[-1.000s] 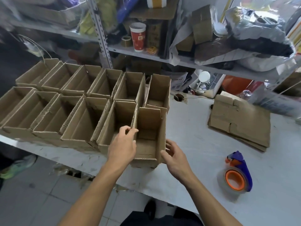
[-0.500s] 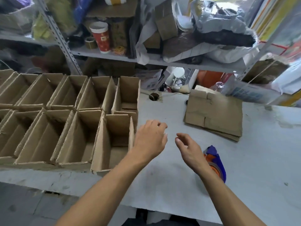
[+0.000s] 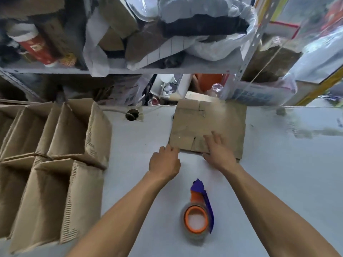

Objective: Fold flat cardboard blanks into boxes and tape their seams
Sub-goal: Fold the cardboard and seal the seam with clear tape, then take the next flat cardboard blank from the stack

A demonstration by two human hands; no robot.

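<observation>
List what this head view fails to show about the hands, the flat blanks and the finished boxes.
- Left hand: fingertips curl out of sight at the stack of flat blanks; grip unclear.
- Blank count: edges too blurred.
- Folded boxes: rows cut off by the left edge.
- Box seams: undersides hidden.
- Right hand: palm covers its contact.

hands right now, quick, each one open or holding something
Left hand: fingers curled at the near-left corner of the flat cardboard blanks; grip cannot be told.
Right hand: open, fingers spread flat on the blanks.
</observation>
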